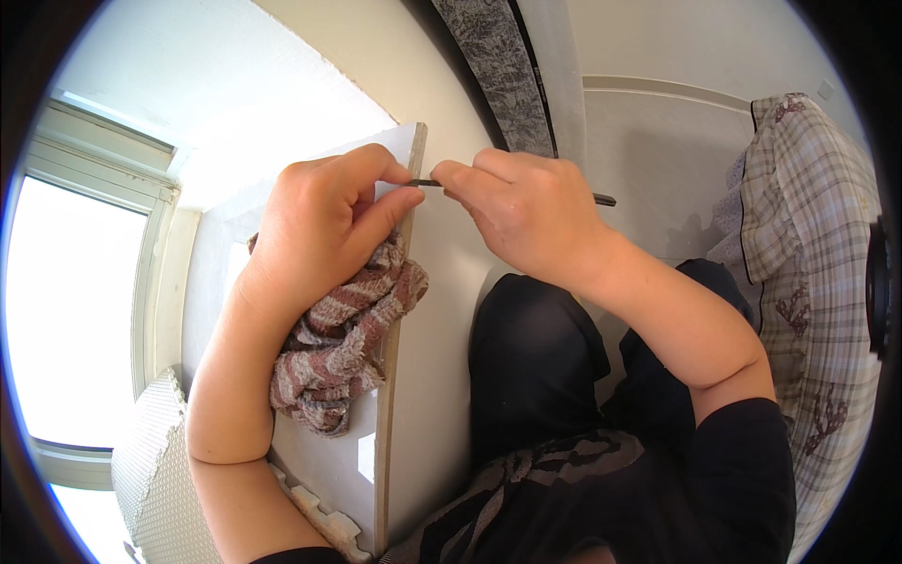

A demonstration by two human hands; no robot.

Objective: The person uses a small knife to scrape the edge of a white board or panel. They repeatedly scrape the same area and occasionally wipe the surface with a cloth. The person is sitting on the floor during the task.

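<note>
A thin dark rod (604, 200) runs crosswise between my hands, above the edge of the windowsill. My right hand (532, 204) grips it along its middle, and one end sticks out past the heel of that hand. At the other end, the thumb and forefinger of my left hand (320, 204) close on the rod's tip. What kind of tool the rod is cannot be told, as my fingers hide most of it. Below my left wrist lies a crumpled brown-and-white striped towel (345, 352) on the stone windowsill (331, 458).
A bright window (81, 303) stands at the left. Textured foam mats (158, 465) lean near it, one with a jagged edge. A bed or seat under a plaid cover (810, 233) is at the right. A grey patterned strip (497, 63) runs along the top. My knees (535, 338) are beside the sill wall.
</note>
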